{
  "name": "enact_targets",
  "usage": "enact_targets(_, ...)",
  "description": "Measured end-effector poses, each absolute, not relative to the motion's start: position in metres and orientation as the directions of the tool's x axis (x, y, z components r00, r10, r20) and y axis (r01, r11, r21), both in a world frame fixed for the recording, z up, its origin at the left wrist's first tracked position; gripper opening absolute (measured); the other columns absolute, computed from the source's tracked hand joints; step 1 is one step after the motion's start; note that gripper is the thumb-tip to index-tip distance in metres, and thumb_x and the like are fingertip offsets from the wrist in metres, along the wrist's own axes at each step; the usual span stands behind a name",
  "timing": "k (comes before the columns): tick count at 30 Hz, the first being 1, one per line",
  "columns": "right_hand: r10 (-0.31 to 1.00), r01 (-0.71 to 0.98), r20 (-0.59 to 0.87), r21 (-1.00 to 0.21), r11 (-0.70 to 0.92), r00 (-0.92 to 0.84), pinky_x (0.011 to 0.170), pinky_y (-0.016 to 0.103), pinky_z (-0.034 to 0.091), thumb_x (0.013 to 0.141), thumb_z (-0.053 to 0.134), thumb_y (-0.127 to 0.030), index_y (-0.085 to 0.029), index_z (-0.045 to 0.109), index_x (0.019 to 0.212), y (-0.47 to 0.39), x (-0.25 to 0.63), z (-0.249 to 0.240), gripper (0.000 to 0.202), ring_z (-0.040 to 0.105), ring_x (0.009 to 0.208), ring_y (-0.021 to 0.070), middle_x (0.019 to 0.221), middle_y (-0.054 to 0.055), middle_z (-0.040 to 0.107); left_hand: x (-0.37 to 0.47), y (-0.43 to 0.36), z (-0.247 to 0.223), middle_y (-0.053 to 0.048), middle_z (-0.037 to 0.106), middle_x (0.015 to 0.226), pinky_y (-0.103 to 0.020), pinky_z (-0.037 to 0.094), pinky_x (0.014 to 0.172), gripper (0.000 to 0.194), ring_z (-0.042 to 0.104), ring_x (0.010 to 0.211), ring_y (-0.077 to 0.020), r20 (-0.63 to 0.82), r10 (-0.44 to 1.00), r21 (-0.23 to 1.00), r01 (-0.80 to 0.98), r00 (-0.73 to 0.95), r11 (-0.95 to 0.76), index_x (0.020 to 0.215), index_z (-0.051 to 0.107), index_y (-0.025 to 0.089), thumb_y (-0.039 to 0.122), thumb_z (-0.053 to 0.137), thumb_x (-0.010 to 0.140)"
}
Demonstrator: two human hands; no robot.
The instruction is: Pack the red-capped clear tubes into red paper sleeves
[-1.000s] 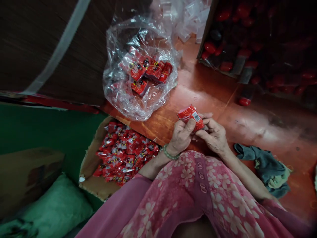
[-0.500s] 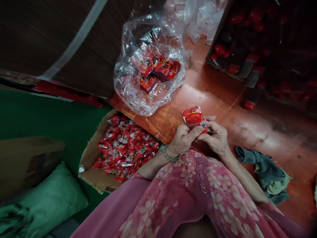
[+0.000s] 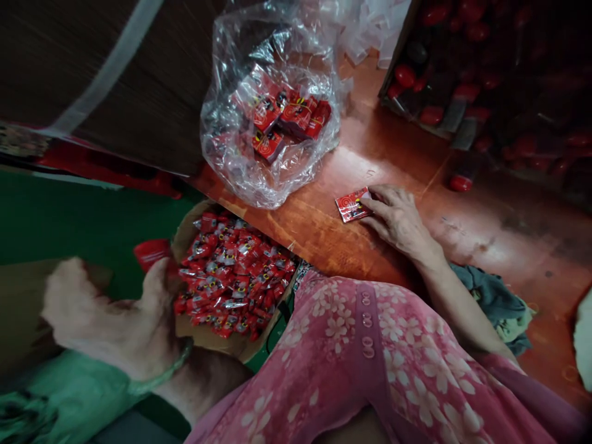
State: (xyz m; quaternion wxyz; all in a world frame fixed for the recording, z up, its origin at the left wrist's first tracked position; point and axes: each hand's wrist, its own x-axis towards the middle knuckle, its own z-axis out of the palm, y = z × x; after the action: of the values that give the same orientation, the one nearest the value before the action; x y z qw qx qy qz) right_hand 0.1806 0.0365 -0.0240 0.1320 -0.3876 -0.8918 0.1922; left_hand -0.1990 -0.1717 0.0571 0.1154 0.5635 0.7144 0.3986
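My left hand (image 3: pixel 111 320), blurred and wearing a pale green bangle, is off to the left of the carton with its fingers spread. Just beyond its thumb is a smeared red packet (image 3: pixel 152 253), which seems to be in the air; contact with the thumb is unclear. On the red-brown tabletop, my right hand (image 3: pixel 400 219) grips the right end of a small stack of printed red cards (image 3: pixel 351 206), fingers over the top. Below the table edge, many shiny red wrapped packets (image 3: pixel 235 271) fill an open cardboard carton (image 3: pixel 203 345).
A clear plastic bag (image 3: pixel 272 191) on the table holds several bundles of red cards (image 3: pixel 298 114). Red-capped containers (image 3: pixel 460 182) lie by a dark box at the right. A dark cloth (image 3: pixel 494 302) is near my right forearm. Translucent pieces (image 3: pixel 374 31) lie at the back.
Both hands were together around a red packet. My left hand has swung left past the carton, and the red packet is now beside it. My right hand has moved onto the card stack.
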Motion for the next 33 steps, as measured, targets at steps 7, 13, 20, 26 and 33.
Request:
enact_targets(7, 0.743, 0.673, 0.177, -0.327, 0.663, -0.646, 0.095, 0.046, 0.043, 0.106, 0.052, -0.033, -0.022, 0.071, 0.129, 0.025, 0.182, -0.041, 0.032, 0.06, 0.119, 0.03, 0.134, 0.016, 0.07, -0.068, -0.08, 0.026, -0.01, 0.077, 0.126, -0.041, 0.066, 0.099, 0.04, 0.076, 0.114, -0.0233, 0.448, 0.894, 0.558, 0.782, -0.002, -0.278, 0.129, 0.069, 0.019, 0.027, 0.076, 0.091)
enact_targets(13, 0.736, 0.694, 0.226, -0.245, 0.677, -0.638, 0.098, 0.047, 0.041, 0.104, 0.052, -0.025, -0.019, 0.074, 0.121, 0.014, 0.174, -0.046, 0.029, 0.056, 0.122, 0.0302, 0.135, 0.017, 0.07, -0.014, -0.02, -0.037, -0.023, 0.071, 0.134, -0.044, 0.061, 0.11, 0.035, 0.068, 0.13, -0.0292, 0.462, 0.808, 0.42, 0.712, 0.366, -0.563, 0.131, 0.063, 0.006, 0.02, 0.06, 0.099)
enact_targets(20, 0.724, 0.677, 0.073, -0.299, 0.673, -0.686, 0.095, 0.044, 0.047, 0.105, 0.047, -0.02, -0.013, 0.067, 0.135, 0.016, 0.179, -0.033, 0.036, 0.057, 0.117, 0.0287, 0.14, 0.019, 0.067, -0.026, -0.006, -0.061, -0.019, 0.071, 0.136, -0.043, 0.06, 0.111, 0.04, 0.065, 0.134, -0.0256, 0.485, 0.757, 0.43, 0.635, 0.438, -0.642, 0.136, 0.061, 0.011, 0.005, 0.048, 0.098)
enact_targets(26, 0.75, 0.677, -0.005, -0.434, 0.595, -0.662, 0.096, 0.045, 0.05, 0.104, 0.05, -0.017, -0.017, 0.072, 0.128, 0.018, 0.178, -0.03, 0.032, 0.06, 0.115, 0.0287, 0.136, 0.017, 0.07, -0.014, -0.008, -0.057, -0.019, 0.075, 0.127, -0.045, 0.059, 0.103, 0.042, 0.07, 0.122, -0.0281, 0.52, 0.77, 0.35, 0.731, 0.368, -0.586, 0.13, 0.065, 0.011, 0.005, 0.048, 0.093)
enact_targets(33, 0.771, 0.611, 0.012, -0.602, 0.514, -0.637, 0.098, 0.04, 0.053, 0.103, 0.054, -0.021, -0.018, 0.072, 0.119, 0.036, 0.204, -0.002, 0.024, 0.066, 0.108, 0.0231, 0.118, 0.012, 0.075, -0.012, -0.004, -0.035, -0.018, 0.076, 0.103, -0.043, 0.054, 0.08, 0.036, 0.066, 0.095, -0.0288, 0.269, 0.844, 0.286, 0.799, 0.464, -0.53, 0.124, 0.072, 0.01, 0.012, 0.046, 0.098)
